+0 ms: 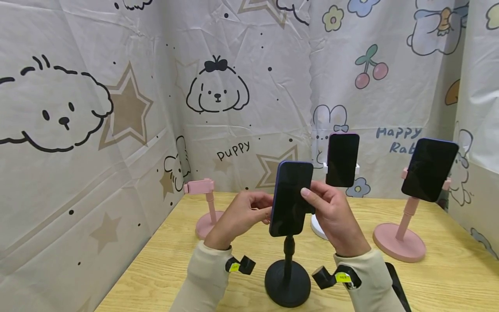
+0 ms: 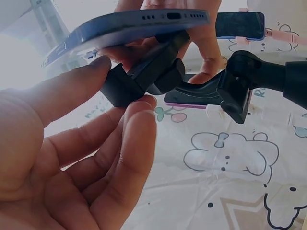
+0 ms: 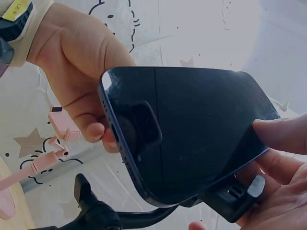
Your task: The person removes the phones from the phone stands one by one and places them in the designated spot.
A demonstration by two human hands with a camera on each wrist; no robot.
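Note:
A dark phone with a blue edge (image 1: 292, 195) is held upright, screen toward me, over a black phone stand (image 1: 286, 284). My left hand (image 1: 241, 214) pinches one end of the stand's black clamp (image 2: 144, 72) between thumb and fingers, behind the phone. On the other side, my right hand (image 1: 337, 216) grips the phone, thumb on the screen and fingers behind. Its fingertips are close by the clamp's other arm (image 3: 232, 199). In the left wrist view, the phone's lower edge (image 2: 168, 18) with its port overlaps the clamp, and a gap shows beside the thumb.
A pink stand (image 1: 210, 212) with a bare clamp is at the left. Behind stands a white stand (image 1: 319, 227) bearing a phone (image 1: 343, 160); a pink stand (image 1: 401, 242) at the right bears another phone (image 1: 430, 169). A dark flat thing (image 1: 397, 284) lies beside my right sleeve.

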